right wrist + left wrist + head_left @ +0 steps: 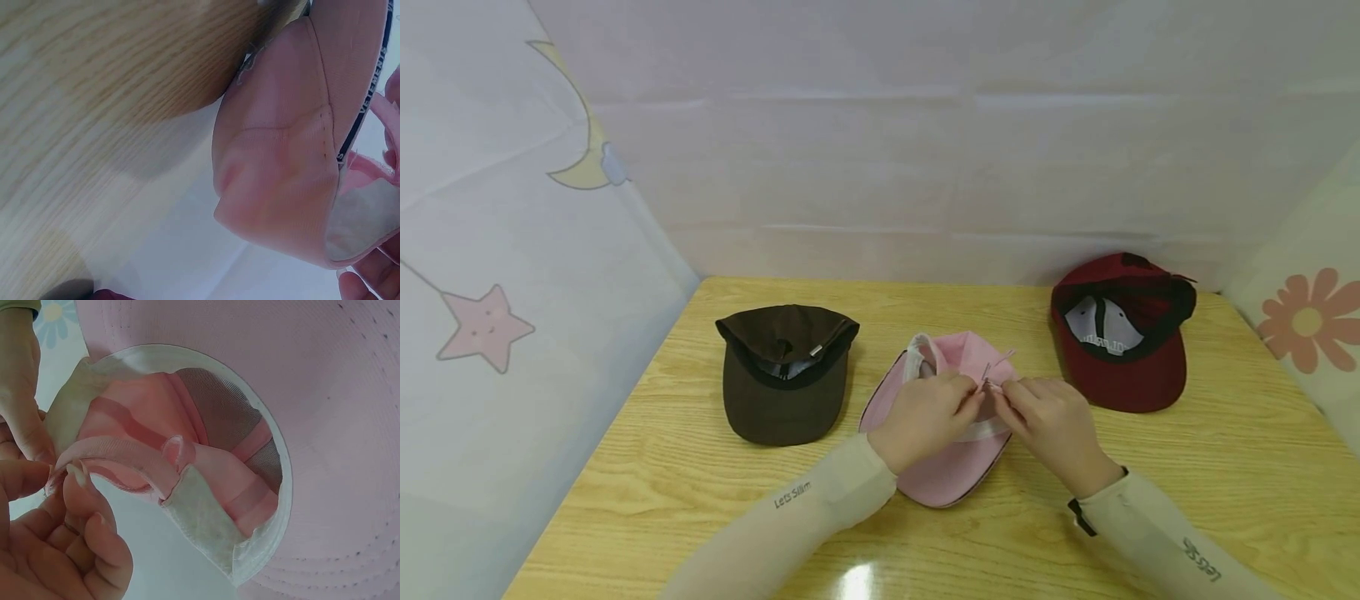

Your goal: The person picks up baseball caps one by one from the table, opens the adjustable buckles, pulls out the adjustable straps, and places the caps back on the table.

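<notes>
A pink baseball cap lies hollow side up in the middle, its brim towards me and a white sweatband inside. At its back edge my left hand pinches the pink strap between thumb and fingertips. My right hand faces it, fingertips close to the left ones, gripping the strap end and the cap's back edge. Thin strap ends stick up between the hands in the head view. The strap arches over the cap's back opening in the left wrist view. Fingers partly hide the meeting point.
On the left of the wooden table rests a dark brown cap, hollow side up. A dark red cap lies at the back right. A pale fabric backdrop rises behind and at both sides.
</notes>
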`<state>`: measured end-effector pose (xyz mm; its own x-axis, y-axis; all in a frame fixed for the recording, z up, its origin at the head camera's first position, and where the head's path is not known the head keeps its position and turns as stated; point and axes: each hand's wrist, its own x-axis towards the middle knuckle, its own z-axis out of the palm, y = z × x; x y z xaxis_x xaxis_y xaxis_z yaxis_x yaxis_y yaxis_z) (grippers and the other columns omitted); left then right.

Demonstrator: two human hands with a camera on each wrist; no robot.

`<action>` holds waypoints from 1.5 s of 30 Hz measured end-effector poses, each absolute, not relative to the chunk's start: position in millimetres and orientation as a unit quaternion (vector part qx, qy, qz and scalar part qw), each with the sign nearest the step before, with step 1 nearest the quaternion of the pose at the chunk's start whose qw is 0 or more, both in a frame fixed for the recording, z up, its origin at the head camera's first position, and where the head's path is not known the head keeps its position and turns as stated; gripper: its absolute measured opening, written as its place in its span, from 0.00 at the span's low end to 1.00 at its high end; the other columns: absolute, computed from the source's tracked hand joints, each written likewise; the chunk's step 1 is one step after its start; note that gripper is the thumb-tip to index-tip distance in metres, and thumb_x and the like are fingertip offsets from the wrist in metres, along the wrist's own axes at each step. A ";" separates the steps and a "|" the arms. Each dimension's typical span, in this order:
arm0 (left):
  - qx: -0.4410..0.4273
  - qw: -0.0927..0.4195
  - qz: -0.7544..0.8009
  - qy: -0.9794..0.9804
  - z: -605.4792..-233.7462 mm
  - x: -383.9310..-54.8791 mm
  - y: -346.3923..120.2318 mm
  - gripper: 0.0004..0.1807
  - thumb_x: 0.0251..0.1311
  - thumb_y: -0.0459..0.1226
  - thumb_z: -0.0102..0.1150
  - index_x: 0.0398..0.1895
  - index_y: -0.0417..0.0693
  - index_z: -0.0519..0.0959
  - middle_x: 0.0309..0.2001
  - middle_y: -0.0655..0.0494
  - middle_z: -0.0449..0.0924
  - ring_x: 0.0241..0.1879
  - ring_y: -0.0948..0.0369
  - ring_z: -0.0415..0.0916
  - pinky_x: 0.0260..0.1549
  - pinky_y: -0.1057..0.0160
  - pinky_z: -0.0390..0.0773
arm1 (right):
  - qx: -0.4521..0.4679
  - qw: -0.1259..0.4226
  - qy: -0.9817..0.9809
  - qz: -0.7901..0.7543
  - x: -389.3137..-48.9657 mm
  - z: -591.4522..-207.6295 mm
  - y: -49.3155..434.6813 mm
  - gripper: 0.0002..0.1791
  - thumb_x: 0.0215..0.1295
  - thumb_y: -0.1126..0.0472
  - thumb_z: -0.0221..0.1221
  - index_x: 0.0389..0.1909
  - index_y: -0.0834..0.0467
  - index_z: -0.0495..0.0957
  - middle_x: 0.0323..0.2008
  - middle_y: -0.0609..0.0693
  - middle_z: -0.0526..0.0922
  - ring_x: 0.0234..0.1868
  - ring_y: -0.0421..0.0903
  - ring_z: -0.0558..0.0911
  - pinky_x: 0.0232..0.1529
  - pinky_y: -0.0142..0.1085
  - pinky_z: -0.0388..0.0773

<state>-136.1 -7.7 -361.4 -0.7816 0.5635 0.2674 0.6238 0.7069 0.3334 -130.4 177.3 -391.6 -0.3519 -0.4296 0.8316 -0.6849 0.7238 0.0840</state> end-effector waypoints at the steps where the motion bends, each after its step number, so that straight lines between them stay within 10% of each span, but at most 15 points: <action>1: -0.321 0.076 -0.209 -0.921 -361.5 -136.4 -7.4 0.13 0.71 0.41 0.52 0.25 0.51 0.76 0.21 0.65 0.69 0.16 0.71 0.63 0.15 0.74 0.62 | 0.345 0.455 -0.808 0.143 -130.4 -391.5 176.9 0.23 0.76 0.55 0.46 0.22 0.62 0.73 0.15 0.50 0.74 0.15 0.47 0.74 0.17 0.43 0.73; 45: -0.336 0.123 -0.158 -0.920 -361.3 -132.2 -10.2 0.18 0.66 0.39 0.58 0.16 0.52 0.73 0.15 0.65 0.66 0.15 0.71 0.59 0.12 0.74 0.56 | 0.338 0.451 -0.812 0.153 -127.7 -394.3 175.5 0.23 0.76 0.54 0.45 0.20 0.60 0.72 0.14 0.50 0.73 0.15 0.48 0.74 0.18 0.44 0.72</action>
<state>-132.2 -10.2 -361.3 -0.7444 0.5794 0.3319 0.6569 0.7247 0.2084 -127.7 175.5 -394.3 -0.3651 -0.4112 0.8352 -0.6868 0.7247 0.0566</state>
